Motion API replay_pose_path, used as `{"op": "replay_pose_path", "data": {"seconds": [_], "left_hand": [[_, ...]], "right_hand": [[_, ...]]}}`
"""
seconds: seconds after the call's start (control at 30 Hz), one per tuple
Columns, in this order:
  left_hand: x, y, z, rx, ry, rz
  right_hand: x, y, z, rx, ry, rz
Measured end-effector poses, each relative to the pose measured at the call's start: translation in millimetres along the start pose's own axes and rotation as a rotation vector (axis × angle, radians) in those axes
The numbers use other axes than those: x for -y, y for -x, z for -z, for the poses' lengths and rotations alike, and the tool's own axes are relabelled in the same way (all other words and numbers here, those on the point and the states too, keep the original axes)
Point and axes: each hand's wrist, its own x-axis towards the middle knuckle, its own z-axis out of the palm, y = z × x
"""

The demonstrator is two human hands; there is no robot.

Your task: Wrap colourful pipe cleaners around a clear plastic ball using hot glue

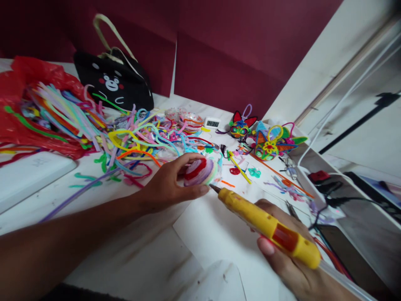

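Observation:
My left hand [171,184] grips a small coiled pipe-cleaner piece [200,171], red in the middle with lilac and pale rings around it, held just above the white table [131,246]. My right hand [294,255] is wrapped around a yellow glue gun [269,228] with a red button. The gun's dark tip [214,188] points left and touches or nearly touches the lower edge of the coil. A sheet of white paper [213,225] lies under both hands.
A heap of coloured pipe cleaners [103,133] spreads from a red plastic bag [31,104] at left. A black bear-face tote [112,83] stands at the back. Finished pipe-cleaner figures [266,142], a small digital clock [212,123], cables and a power strip [322,184] lie right.

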Motion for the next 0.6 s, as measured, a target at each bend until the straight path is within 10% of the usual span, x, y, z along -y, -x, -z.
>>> {"op": "replay_pose_path", "data": {"seconds": [0.6], "left_hand": [[1.7, 0.3, -0.8, 0.015, 0.04, -0.004]], "right_hand": [[-1.2, -0.7, -1.3, -0.026, 0.0, -0.015]]}}
